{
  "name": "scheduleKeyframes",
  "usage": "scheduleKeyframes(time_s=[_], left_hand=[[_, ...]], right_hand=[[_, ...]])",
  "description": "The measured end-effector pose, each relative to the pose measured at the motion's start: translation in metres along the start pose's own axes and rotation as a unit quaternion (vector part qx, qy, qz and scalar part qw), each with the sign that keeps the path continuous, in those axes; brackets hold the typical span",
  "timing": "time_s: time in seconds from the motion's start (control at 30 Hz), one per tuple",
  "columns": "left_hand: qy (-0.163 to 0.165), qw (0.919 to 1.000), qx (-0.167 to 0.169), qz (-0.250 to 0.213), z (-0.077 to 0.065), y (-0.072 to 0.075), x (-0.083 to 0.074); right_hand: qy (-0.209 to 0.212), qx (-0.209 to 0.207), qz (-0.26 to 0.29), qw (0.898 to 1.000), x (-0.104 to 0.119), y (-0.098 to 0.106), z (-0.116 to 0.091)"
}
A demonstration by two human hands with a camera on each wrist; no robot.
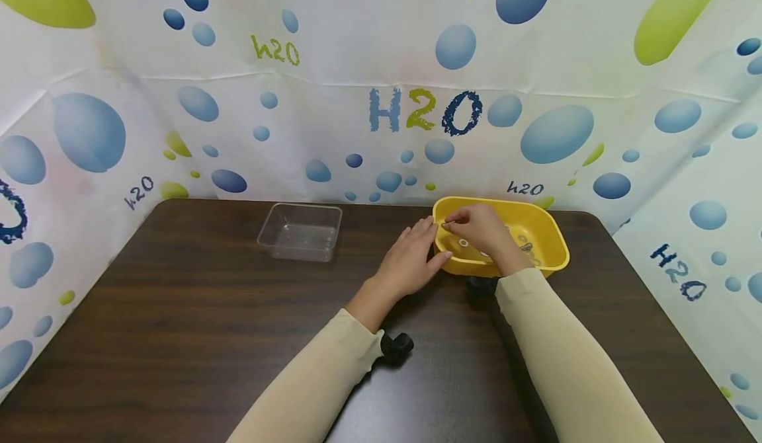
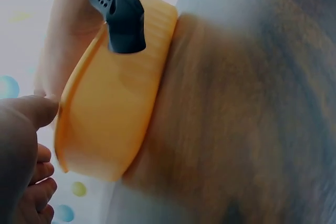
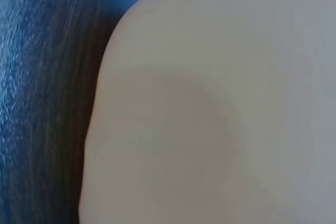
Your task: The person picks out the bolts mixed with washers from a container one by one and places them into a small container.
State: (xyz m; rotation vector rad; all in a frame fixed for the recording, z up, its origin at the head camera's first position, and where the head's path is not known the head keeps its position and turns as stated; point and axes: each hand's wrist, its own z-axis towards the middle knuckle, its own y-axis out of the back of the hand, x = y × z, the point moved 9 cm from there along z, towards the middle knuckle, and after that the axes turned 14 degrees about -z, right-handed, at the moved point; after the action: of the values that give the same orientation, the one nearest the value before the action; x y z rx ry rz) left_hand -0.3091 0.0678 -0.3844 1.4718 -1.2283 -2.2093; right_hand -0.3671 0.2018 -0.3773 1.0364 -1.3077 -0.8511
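Note:
A yellow plastic tub (image 1: 556, 238) holds several small metal washers and a bolt (image 1: 526, 247). My right hand (image 1: 485, 228) reaches into its left part, and the thumb and forefinger pinch a small metal piece (image 1: 448, 223) whose exact kind is too small to make out. At the tub's left end lies my left hand (image 1: 411, 258), fingers stretched forward and thumb at the near rim. In the left wrist view that thumb (image 2: 39, 109) meets the tub's edge (image 2: 60, 124). A pale, blurred surface fills most of the right wrist view and hides the right hand's fingers.
A clear plastic container (image 1: 300, 231) stands at the back of the dark wooden table (image 1: 208, 337), left of the tub. Behind the table hangs a white curtain (image 1: 357, 46) with blue and green spots. Black wrist cameras (image 1: 397, 347) stick out beneath the sleeves.

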Motion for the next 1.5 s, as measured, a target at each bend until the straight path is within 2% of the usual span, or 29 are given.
scheduleKeyframes(time_s=[0.23, 0.47, 0.67, 0.8, 1.07, 1.3, 1.5], left_hand=[[-0.002, 0.9997, -0.019, -0.015, -0.011, 0.023, 0.006], [-0.022, 0.9977, -0.062, -0.011, -0.023, 0.05, 0.013], [-0.049, 0.9927, -0.11, 0.003, -0.039, 0.08, 0.024], [-0.054, 0.9885, -0.139, 0.021, -0.053, 0.101, 0.037], [-0.026, 0.9817, -0.187, 0.024, -0.087, 0.139, 0.07], [0.008, 0.9803, -0.195, 0.029, -0.109, 0.158, 0.101], [0.042, 0.9783, -0.2, 0.037, -0.125, 0.181, 0.126]], right_hand=[[-0.011, -0.025, 0.023, 0.999, 0.002, 0.008, -0.006], [-0.007, -0.073, 0.054, 0.996, 0.014, 0.017, -0.009], [0.064, -0.162, 0.066, 0.983, 0.055, 0.027, -0.017], [0.109, -0.19, 0.071, 0.973, 0.088, 0.022, -0.018], [0.164, -0.203, 0.075, 0.962, 0.145, 0.002, -0.014], [0.181, -0.206, 0.086, 0.958, 0.176, -0.017, -0.012], [0.205, -0.206, 0.093, 0.953, 0.202, -0.029, -0.008]])
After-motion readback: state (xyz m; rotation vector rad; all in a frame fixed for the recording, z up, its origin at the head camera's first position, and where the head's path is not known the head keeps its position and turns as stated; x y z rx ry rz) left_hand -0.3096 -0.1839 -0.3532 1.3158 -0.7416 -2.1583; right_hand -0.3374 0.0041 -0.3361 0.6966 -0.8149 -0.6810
